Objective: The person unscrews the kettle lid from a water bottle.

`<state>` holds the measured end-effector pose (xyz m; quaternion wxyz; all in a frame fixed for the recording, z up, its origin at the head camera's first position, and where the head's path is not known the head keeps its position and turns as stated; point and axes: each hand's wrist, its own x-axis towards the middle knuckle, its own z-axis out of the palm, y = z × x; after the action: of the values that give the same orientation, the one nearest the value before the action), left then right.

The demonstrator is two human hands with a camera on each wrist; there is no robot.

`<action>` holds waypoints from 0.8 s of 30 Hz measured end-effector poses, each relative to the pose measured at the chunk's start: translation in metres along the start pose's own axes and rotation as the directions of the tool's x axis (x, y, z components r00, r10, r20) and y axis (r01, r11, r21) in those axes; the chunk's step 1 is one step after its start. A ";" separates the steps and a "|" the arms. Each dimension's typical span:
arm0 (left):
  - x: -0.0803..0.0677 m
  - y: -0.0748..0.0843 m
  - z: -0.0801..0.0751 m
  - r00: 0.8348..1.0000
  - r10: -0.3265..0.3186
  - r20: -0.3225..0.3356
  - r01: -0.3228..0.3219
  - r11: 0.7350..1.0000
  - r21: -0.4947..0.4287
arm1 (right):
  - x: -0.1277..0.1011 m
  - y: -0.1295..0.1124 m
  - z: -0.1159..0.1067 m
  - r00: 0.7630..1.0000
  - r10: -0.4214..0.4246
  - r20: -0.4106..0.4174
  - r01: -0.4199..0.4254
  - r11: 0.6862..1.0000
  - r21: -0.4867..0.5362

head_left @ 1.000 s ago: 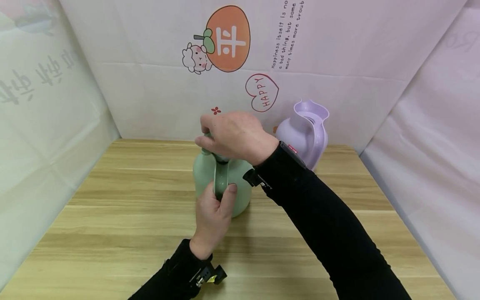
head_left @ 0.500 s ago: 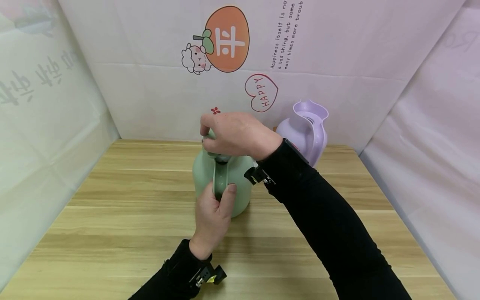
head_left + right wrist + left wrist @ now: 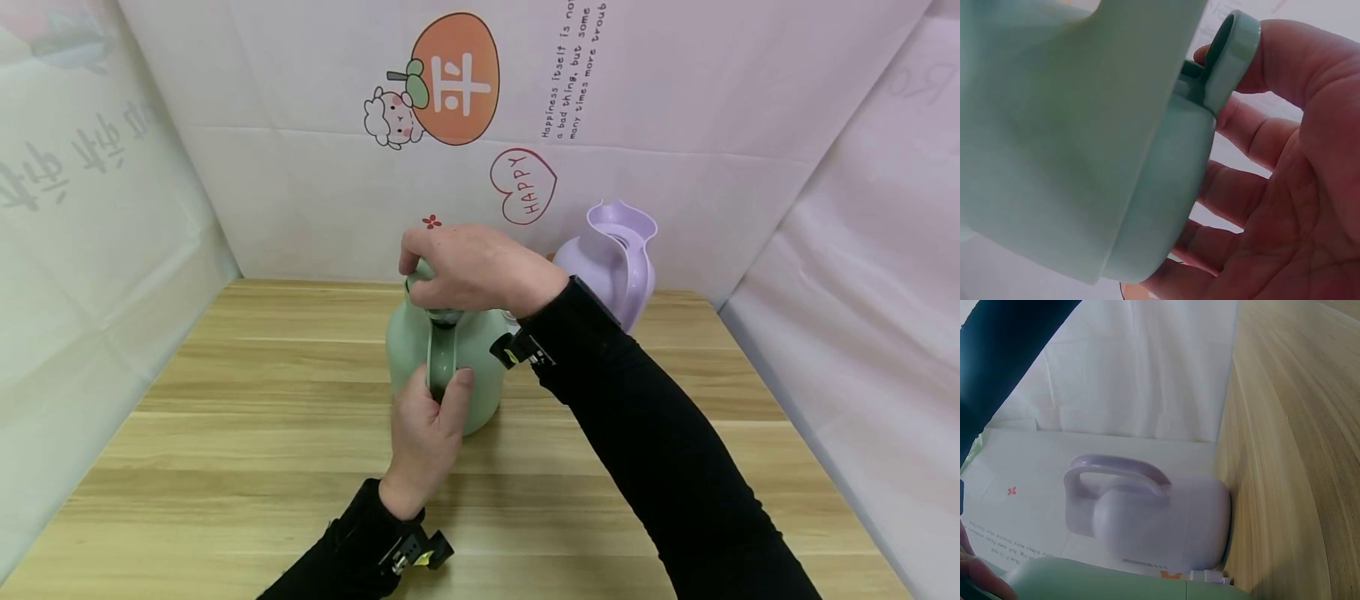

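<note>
A pale green thermos jug (image 3: pixel 483 375) stands upright on the wooden table. My left hand (image 3: pixel 423 437) grips its handle (image 3: pixel 442 354) from the near side, thumb along the handle's right edge. Over the jug's mouth, my right hand (image 3: pixel 480 271) holds the matching green lid (image 3: pixel 1166 187). In the right wrist view, thumb and forefinger pinch the lid's raised loop (image 3: pixel 1232 62), while the other fingers curve at the lid's edge. The lid sits in the jug's flared neck (image 3: pixel 1085 144). From the head view, the right hand hides much of the neck.
A lilac thermos jug (image 3: pixel 607 267) stands behind on the right, near the back wall sheet (image 3: pixel 300 192), its mouth uncovered. Close beside it is a small white piece (image 3: pixel 1207 575). Bare wooden tabletop (image 3: pixel 247 433) spreads around the green jug.
The right hand's thumb has swung a little to the right at the lid, and its wrist has shifted slightly right. The left hand and the jug have stayed put.
</note>
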<state>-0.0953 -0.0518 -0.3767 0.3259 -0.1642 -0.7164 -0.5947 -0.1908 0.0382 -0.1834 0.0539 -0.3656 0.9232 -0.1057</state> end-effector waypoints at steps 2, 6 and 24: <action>0.000 0.000 0.000 1.000 0.000 0.001 0.000 1.000 0.001 | 0.000 0.001 0.000 1.000 -0.008 0.002 0.008 1.000 0.019; -0.001 -0.001 0.000 1.000 -0.006 0.006 0.006 1.000 -0.001 | 0.001 0.003 0.000 1.000 -0.025 0.010 0.024 0.998 0.054; 0.000 -0.001 0.000 1.000 0.019 0.002 -0.019 1.000 -0.012 | -0.005 -0.002 0.005 0.998 0.008 -0.055 -0.009 1.000 -0.008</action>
<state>-0.0960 -0.0519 -0.3779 0.3299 -0.1734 -0.7115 -0.5957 -0.1851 0.0398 -0.1879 0.0273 -0.3588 0.9263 -0.1115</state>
